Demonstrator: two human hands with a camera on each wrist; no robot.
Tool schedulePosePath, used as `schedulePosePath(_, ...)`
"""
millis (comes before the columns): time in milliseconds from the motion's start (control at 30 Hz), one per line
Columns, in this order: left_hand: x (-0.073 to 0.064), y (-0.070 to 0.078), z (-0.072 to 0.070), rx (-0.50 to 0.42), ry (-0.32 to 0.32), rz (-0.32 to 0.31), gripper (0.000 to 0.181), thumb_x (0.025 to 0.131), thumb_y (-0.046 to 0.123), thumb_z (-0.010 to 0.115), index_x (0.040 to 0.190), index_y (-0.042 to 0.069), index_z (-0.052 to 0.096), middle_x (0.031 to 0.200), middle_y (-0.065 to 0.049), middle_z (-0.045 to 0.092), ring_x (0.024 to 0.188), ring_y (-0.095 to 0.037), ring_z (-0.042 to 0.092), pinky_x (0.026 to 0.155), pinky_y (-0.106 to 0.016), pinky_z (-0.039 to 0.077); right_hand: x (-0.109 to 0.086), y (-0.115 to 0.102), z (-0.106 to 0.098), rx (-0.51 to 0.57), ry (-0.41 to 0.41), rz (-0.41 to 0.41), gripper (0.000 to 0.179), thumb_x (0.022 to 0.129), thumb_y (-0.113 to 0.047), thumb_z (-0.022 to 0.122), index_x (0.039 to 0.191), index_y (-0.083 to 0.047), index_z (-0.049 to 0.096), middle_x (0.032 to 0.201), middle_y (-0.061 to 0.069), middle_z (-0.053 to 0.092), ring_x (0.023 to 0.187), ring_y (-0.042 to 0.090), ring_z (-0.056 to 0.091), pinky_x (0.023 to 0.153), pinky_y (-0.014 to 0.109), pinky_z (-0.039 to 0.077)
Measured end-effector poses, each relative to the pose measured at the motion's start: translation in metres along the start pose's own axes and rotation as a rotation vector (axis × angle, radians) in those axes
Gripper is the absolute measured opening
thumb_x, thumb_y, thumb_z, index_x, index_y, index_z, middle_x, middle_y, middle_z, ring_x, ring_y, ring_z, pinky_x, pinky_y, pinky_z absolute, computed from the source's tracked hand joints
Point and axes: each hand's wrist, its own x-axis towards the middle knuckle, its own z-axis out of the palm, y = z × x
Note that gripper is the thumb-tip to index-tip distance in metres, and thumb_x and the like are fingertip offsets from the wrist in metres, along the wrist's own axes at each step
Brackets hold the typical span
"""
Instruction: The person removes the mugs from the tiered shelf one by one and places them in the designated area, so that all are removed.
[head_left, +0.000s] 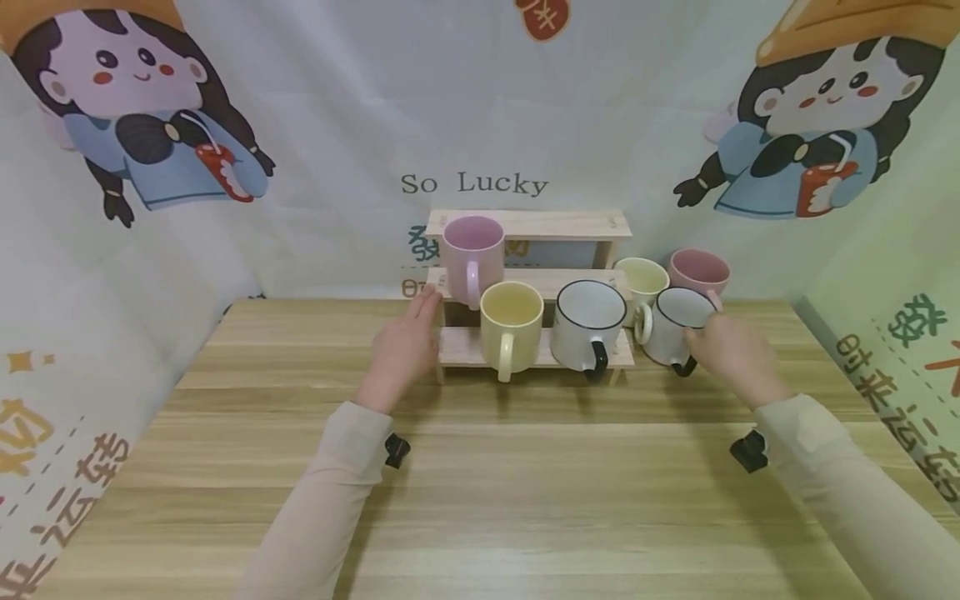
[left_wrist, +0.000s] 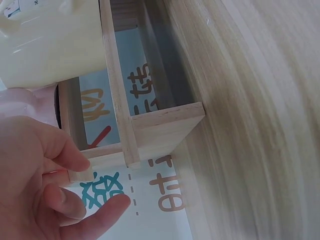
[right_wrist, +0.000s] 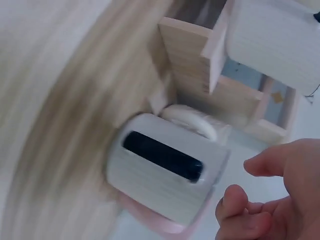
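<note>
My left hand [head_left: 405, 350] touches the left end of the wooden rack's middle shelf [head_left: 562, 282], fingers loosely bent in the left wrist view. A lilac mug [head_left: 491, 262] stands on that shelf. On the lowest shelf are a yellow mug [head_left: 492, 333] and a white mug with black rim and handle [head_left: 581, 337]. My right hand [head_left: 731, 350] is beside a second black-rimmed white mug [head_left: 663, 333] on the table, right of the rack. The right wrist view shows a gap between the bent fingers and this mug [right_wrist: 150, 187]; nothing is in the hand.
Behind the second white mug, a pale green mug [head_left: 637, 275] and a pink mug [head_left: 697, 271] stand close together against the backdrop. The rack's top shelf [head_left: 528, 223] holds no mug. A printed cloth [head_left: 337, 108] hangs behind the wooden table [head_left: 525, 500].
</note>
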Motion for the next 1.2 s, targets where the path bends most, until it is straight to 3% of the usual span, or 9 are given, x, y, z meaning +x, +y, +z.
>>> schedulePosePath(200,-0.001,0.0,-0.001,0.0,0.003,-0.011,0.068,0.087,0.009,0.059,0.149,0.008,0.031,0.159,-0.006,0.023,0.065,-0.024,0.054,0.045,-0.028,0.041,0.003,-0.017,-0.011,-0.016,-0.06,-0.031,0.038,0.093,-0.028,0.046,0.06,-0.009,0.046,0.058,0.003,0.044,0.055,0.021,0.045,0.046,0.03,0.033)
schedulePosePath(400,-0.002,0.0,-0.001,-0.008,0.0,-0.012,0.068,0.087,0.009,0.06,0.149,0.008,0.031,0.159,-0.006,0.023,0.064,-0.023,0.054,0.044,-0.027,0.041,0.004,-0.04,-0.024,-0.022,-0.047,-0.091,0.041,0.094,-0.026,0.046,0.056,-0.01,0.043,0.054,0.0,0.038,0.055,0.018,0.042,0.05,0.029,0.031)
schedulePosePath(533,-0.003,-0.001,0.0,-0.007,0.005,-0.01,0.068,0.086,0.008,0.06,0.148,0.008,0.031,0.159,-0.005,0.024,0.064,-0.024,0.054,0.044,-0.028,0.04,0.005,-0.056,-0.029,-0.014,-0.033,-0.098,0.04,0.094,-0.028,0.047,0.058,-0.011,0.042,0.053,-0.002,0.036,0.051,0.016,0.04,0.047,0.027,0.032)
schedulePosePath(800,-0.003,-0.002,-0.001,-0.011,0.003,-0.013,0.069,0.085,0.006,0.059,0.148,0.008,0.031,0.159,-0.005,0.024,0.08,-0.027,0.059,0.045,-0.027,0.041,0.004,-0.091,-0.039,-0.006,-0.018,-0.097,0.035,0.095,-0.034,0.045,0.078,-0.004,0.053,0.065,0.005,0.047,0.059,0.021,0.047,0.051,0.032,0.033)
schedulePosePath(900,-0.003,-0.001,-0.001,-0.011,-0.006,-0.014,0.07,0.085,0.005,0.057,0.149,0.009,0.031,0.159,-0.005,0.022,0.088,-0.027,0.06,0.045,-0.026,0.041,0.006,-0.103,-0.04,-0.007,-0.01,-0.122,0.035,0.095,-0.034,0.045,0.075,-0.006,0.052,0.063,0.004,0.045,0.06,0.021,0.045,0.053,0.032,0.032)
schedulePosePath(1200,-0.001,0.0,-0.002,-0.02,-0.029,-0.016,0.069,0.086,0.007,0.056,0.15,0.01,0.029,0.16,-0.004,0.02,0.081,-0.026,0.059,0.045,-0.026,0.04,0.013,-0.137,-0.039,-0.047,0.026,-0.202,0.035,0.092,-0.028,0.046,0.063,-0.009,0.045,0.055,0.0,0.035,0.052,0.016,0.036,0.048,0.027,0.028)
